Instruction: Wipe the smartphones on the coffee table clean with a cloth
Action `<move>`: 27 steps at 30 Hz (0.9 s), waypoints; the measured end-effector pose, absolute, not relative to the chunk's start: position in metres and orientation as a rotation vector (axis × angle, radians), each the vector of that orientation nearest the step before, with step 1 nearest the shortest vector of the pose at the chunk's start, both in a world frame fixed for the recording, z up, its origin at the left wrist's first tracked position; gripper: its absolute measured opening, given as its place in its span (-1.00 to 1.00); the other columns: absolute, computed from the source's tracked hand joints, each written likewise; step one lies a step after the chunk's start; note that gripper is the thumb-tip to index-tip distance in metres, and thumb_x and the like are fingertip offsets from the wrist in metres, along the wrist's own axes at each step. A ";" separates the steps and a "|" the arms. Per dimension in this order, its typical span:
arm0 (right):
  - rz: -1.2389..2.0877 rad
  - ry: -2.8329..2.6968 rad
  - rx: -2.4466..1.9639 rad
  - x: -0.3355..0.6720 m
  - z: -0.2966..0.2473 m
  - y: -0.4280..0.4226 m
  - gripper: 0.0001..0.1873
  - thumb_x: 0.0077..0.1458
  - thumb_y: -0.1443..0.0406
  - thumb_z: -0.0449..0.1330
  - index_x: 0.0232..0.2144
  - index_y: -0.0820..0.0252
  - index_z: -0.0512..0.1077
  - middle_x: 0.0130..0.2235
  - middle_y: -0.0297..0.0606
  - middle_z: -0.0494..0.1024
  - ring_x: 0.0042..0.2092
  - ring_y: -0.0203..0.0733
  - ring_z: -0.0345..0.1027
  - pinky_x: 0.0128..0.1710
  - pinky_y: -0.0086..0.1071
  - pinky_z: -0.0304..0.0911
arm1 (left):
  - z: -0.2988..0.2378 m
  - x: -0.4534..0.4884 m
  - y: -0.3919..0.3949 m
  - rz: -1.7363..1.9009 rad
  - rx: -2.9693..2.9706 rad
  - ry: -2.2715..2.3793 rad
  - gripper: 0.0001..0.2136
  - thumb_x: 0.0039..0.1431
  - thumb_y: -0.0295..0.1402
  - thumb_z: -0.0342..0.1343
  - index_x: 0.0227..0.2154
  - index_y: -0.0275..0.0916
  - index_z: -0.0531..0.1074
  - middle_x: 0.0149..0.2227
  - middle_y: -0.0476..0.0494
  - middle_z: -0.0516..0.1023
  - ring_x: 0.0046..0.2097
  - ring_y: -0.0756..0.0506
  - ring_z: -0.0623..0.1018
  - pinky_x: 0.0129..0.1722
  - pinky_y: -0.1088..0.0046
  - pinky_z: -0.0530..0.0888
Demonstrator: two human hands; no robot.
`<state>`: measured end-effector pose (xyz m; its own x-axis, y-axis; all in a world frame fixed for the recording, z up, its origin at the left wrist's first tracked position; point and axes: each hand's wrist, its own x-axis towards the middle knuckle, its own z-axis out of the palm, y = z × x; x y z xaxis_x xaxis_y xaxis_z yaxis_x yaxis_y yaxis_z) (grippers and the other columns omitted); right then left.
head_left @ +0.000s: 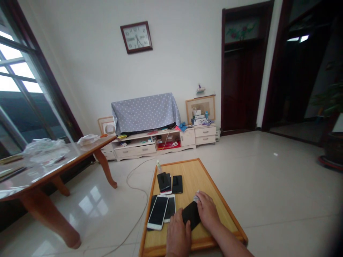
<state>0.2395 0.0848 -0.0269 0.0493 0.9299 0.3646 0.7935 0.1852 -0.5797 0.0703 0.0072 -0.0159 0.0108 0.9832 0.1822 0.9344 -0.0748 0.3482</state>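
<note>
A low wooden table (214, 189) stands in front of me with several phones on it. My left hand (177, 233) rests on the near edge of a black phone (191, 213), fingers curled against it. My right hand (207, 210) lies on that phone's right side, fingers bent over a small white cloth or wipe (197, 196). To the left lie a white phone (158, 212) stacked over another white phone (170, 208). Further back are a dark phone (164, 181) on top of another, and a black phone (177, 184).
A small bottle (159, 166) stands at the low table's far left corner. A cable (138, 191) trails across the tiled floor. A larger wooden table (40, 171) with plastic bags stands left. A TV cabinet (150, 144) with a cloth-covered screen lines the far wall.
</note>
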 end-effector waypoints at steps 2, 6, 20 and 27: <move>0.244 -1.737 -1.631 0.238 -0.031 0.087 -0.55 0.26 0.31 -0.07 0.09 0.16 0.46 0.17 -0.14 0.44 0.20 -0.11 0.24 0.20 -0.28 0.11 | -0.019 0.072 0.008 0.557 2.155 2.079 -0.52 0.32 -0.36 -0.17 0.27 -0.31 0.17 0.21 -0.30 0.39 0.19 -0.20 0.37 0.19 0.27 0.25; 0.211 -1.715 -1.744 0.230 -0.034 0.084 -0.53 0.27 0.33 -0.09 0.13 0.11 0.42 0.19 -0.13 0.41 0.22 -0.06 0.21 0.18 -0.23 0.11 | -0.022 0.079 0.012 0.548 2.168 2.154 -0.53 0.32 -0.41 -0.17 0.27 -0.35 0.18 0.18 -0.34 0.40 0.17 -0.23 0.38 0.15 0.22 0.27; 0.149 -1.778 -1.969 0.226 -0.027 0.079 -0.55 0.28 0.32 -0.08 0.10 0.04 0.45 0.18 -0.14 0.44 0.22 0.01 0.21 0.15 -0.16 0.04 | -0.001 0.105 0.017 0.299 1.990 2.291 -0.61 0.24 -0.42 -0.12 0.09 -0.31 0.35 0.02 -0.31 0.48 0.03 -0.24 0.46 -0.02 0.24 0.32; 0.148 -1.805 -1.990 0.229 -0.032 0.076 -0.49 0.29 0.35 -0.14 0.16 0.08 0.41 0.24 -0.18 0.38 0.28 0.00 0.16 0.17 -0.12 0.02 | 0.006 0.107 0.014 0.292 1.987 2.216 -0.64 0.19 -0.34 -0.06 0.01 -0.29 0.41 0.07 -0.33 0.43 0.09 -0.26 0.41 0.06 0.22 0.30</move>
<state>0.2287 0.0763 -0.0323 0.1392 0.9667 0.2149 0.9186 -0.0450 -0.3925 0.1066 0.0142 0.0064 -0.1108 0.9937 0.0180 0.9643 0.1032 0.2438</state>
